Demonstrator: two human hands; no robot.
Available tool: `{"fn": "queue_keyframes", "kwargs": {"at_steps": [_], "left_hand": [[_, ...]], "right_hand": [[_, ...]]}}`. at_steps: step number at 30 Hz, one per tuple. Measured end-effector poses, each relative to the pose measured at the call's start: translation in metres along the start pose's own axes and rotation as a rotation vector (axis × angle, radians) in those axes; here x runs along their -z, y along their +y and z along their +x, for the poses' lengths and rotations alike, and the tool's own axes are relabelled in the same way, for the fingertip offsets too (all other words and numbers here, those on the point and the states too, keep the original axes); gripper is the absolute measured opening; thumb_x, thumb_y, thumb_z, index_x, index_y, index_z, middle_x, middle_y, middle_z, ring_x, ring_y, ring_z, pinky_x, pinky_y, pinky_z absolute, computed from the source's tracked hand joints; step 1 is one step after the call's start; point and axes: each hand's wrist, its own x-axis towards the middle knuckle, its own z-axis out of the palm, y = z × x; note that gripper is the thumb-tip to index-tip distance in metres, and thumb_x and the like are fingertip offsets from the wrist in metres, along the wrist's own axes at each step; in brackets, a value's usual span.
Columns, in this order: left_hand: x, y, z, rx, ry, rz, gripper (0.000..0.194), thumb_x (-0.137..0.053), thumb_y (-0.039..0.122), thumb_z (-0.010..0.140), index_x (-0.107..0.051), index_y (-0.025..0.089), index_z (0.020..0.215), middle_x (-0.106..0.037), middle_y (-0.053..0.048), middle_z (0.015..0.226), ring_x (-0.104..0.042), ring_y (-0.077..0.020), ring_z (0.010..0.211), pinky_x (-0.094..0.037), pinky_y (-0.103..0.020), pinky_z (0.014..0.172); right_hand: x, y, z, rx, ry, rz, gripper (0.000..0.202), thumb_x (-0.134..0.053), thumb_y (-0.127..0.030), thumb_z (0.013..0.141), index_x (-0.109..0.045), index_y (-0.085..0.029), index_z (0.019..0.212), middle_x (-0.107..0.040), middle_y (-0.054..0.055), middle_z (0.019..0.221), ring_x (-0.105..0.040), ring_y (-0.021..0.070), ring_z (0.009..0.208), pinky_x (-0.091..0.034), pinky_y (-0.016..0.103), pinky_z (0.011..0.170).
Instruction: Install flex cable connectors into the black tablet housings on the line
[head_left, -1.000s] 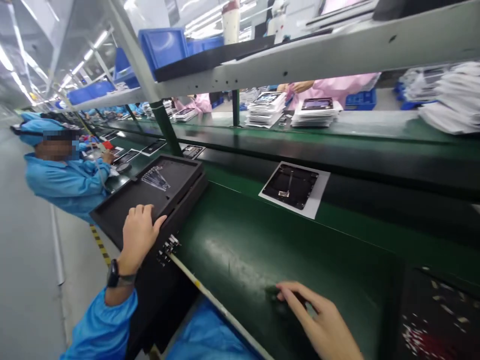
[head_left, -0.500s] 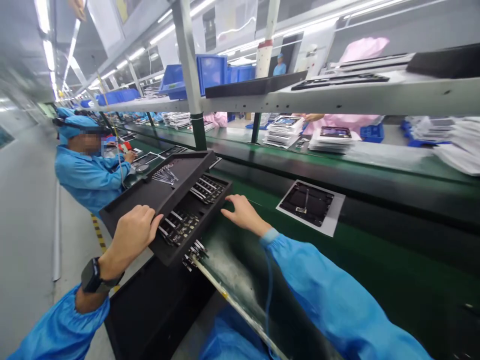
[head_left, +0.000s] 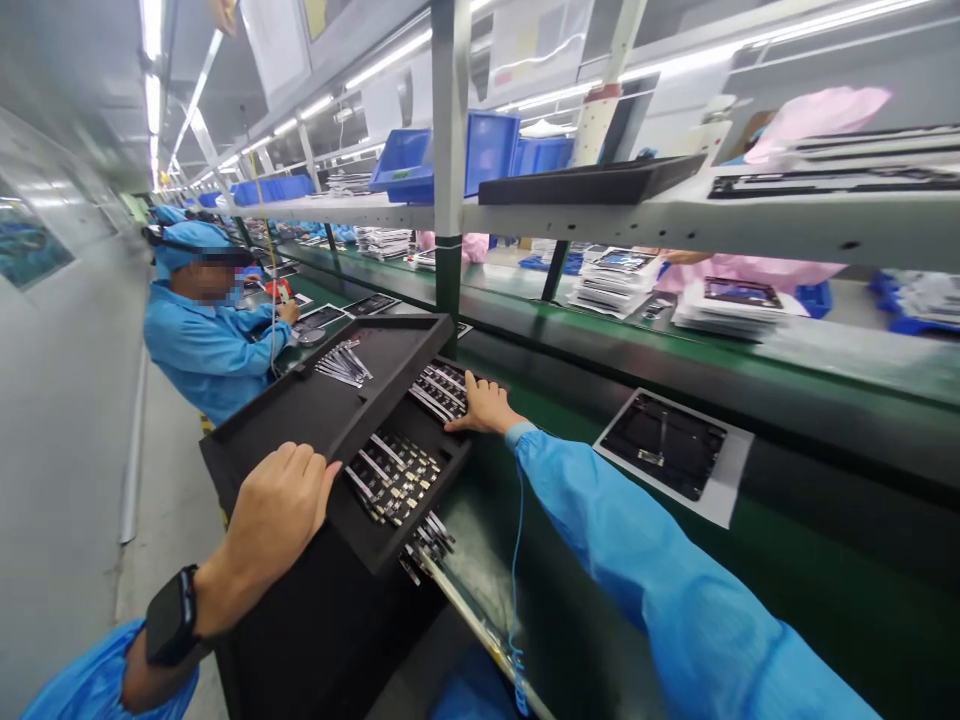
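The left hand [head_left: 283,505] clasps the upper tray [head_left: 262,430] by its near edge, and too steep a tilt could spill its loose strips [head_left: 345,363]; the black lower tray [head_left: 379,548], askew beneath, shows rows of pale-striped parts [head_left: 394,478]; the right hand [head_left: 489,406], thumb and fingers parted, touches its rim, though whether it grips I cannot tell.

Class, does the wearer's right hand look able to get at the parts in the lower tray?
Likely yes: the right hand is at the rim of the lower tray, close to uncovered parts, though the upper tray hides the tray's other side.
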Motion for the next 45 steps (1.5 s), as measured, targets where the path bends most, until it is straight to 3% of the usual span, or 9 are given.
{"fn": "queue_keyframes", "kwargs": {"at_steps": [10, 15, 23, 26, 30, 36, 40, 42, 45], "left_hand": [[-0.012, 0.006, 0.004, 0.027, -0.045, -0.038, 0.033, -0.049, 0.017, 0.094, -0.053, 0.020, 0.061, -0.051, -0.003, 0.061, -0.048, -0.0203, 0.061, -0.037, -0.033, 0.060], [-0.011, 0.008, 0.003, 0.026, -0.022, 0.002, 0.034, -0.050, 0.017, 0.094, -0.052, 0.019, 0.060, -0.050, -0.003, 0.061, -0.048, -0.0196, 0.059, -0.037, -0.033, 0.059], [-0.004, 0.005, 0.009, 0.032, 0.006, 0.072, 0.036, -0.051, 0.019, 0.095, -0.051, 0.020, 0.059, -0.050, -0.003, 0.060, -0.048, -0.0197, 0.060, -0.037, -0.033, 0.060], [-0.003, 0.006, 0.010, 0.043, 0.001, 0.087, 0.037, -0.051, 0.019, 0.095, -0.051, 0.020, 0.058, -0.050, -0.003, 0.060, -0.049, -0.0201, 0.061, -0.037, -0.033, 0.060], [-0.001, 0.013, 0.013, 0.046, -0.001, 0.056, 0.036, -0.051, 0.019, 0.095, -0.052, 0.020, 0.059, -0.049, -0.004, 0.060, -0.046, -0.0213, 0.061, -0.035, -0.034, 0.059], [-0.025, 0.049, 0.017, -0.014, -0.061, -0.049, 0.035, -0.048, 0.016, 0.094, -0.055, 0.020, 0.060, -0.052, -0.006, 0.061, -0.047, -0.0235, 0.061, -0.034, -0.035, 0.060], [-0.042, 0.074, 0.014, -0.119, -0.121, -0.063, 0.033, -0.049, 0.016, 0.093, -0.056, 0.019, 0.061, -0.054, -0.007, 0.061, -0.051, -0.0248, 0.062, -0.037, -0.036, 0.058], [-0.039, 0.086, 0.015, -0.105, -0.131, -0.066, 0.030, -0.049, 0.020, 0.094, -0.060, 0.016, 0.067, -0.056, -0.009, 0.064, -0.053, -0.0267, 0.064, -0.038, -0.037, 0.058], [-0.017, 0.113, 0.022, -0.079, -0.023, -0.216, 0.024, -0.054, 0.028, 0.094, -0.064, 0.007, 0.100, -0.066, -0.018, 0.091, -0.060, -0.0331, 0.086, -0.044, -0.042, 0.071]], "right_hand": [[0.002, 0.018, 0.016, 0.037, -0.092, -0.005, 0.127, -0.086, -0.054, 0.056, -0.020, -0.010, 0.154, -0.042, 0.028, 0.145, -0.041, 0.0440, 0.131, -0.033, 0.050, 0.106], [0.006, 0.028, 0.018, 0.090, -0.059, 0.021, 0.125, -0.085, -0.053, 0.057, -0.019, -0.015, 0.155, -0.044, 0.023, 0.144, -0.041, 0.0427, 0.130, -0.034, 0.049, 0.105], [0.031, 0.032, 0.023, 0.119, 0.031, 0.142, 0.116, -0.078, -0.051, 0.068, -0.016, -0.003, 0.154, -0.045, 0.028, 0.141, -0.043, 0.0425, 0.128, -0.035, 0.046, 0.104], [0.041, 0.044, 0.015, 0.135, 0.072, 0.194, 0.110, -0.075, -0.051, 0.071, -0.018, -0.007, 0.155, -0.042, 0.025, 0.145, -0.040, 0.0415, 0.130, -0.034, 0.047, 0.106], [0.040, 0.086, -0.032, 0.136, 0.133, 0.331, 0.103, -0.073, -0.051, 0.071, -0.023, -0.015, 0.154, -0.047, 0.020, 0.143, -0.042, 0.0407, 0.129, -0.034, 0.053, 0.107], [0.000, 0.156, -0.189, 0.128, 0.207, 0.376, 0.099, -0.070, -0.049, 0.071, -0.025, -0.016, 0.152, -0.040, 0.020, 0.146, -0.040, 0.0373, 0.134, -0.030, 0.053, 0.114], [-0.023, 0.160, -0.279, 0.062, 0.124, 0.476, 0.095, -0.071, -0.041, 0.070, -0.026, -0.017, 0.151, -0.040, 0.020, 0.146, -0.039, 0.0357, 0.135, -0.032, 0.054, 0.114], [-0.027, 0.156, -0.302, 0.001, 0.060, 0.589, 0.096, -0.072, -0.038, 0.070, -0.027, -0.018, 0.152, -0.040, 0.019, 0.146, -0.039, 0.0343, 0.137, -0.030, 0.053, 0.115], [-0.024, 0.157, -0.315, -0.075, -0.085, 0.854, 0.096, -0.073, -0.036, 0.070, -0.027, -0.021, 0.153, -0.043, 0.016, 0.147, -0.041, 0.0308, 0.137, -0.029, 0.049, 0.116]]}}
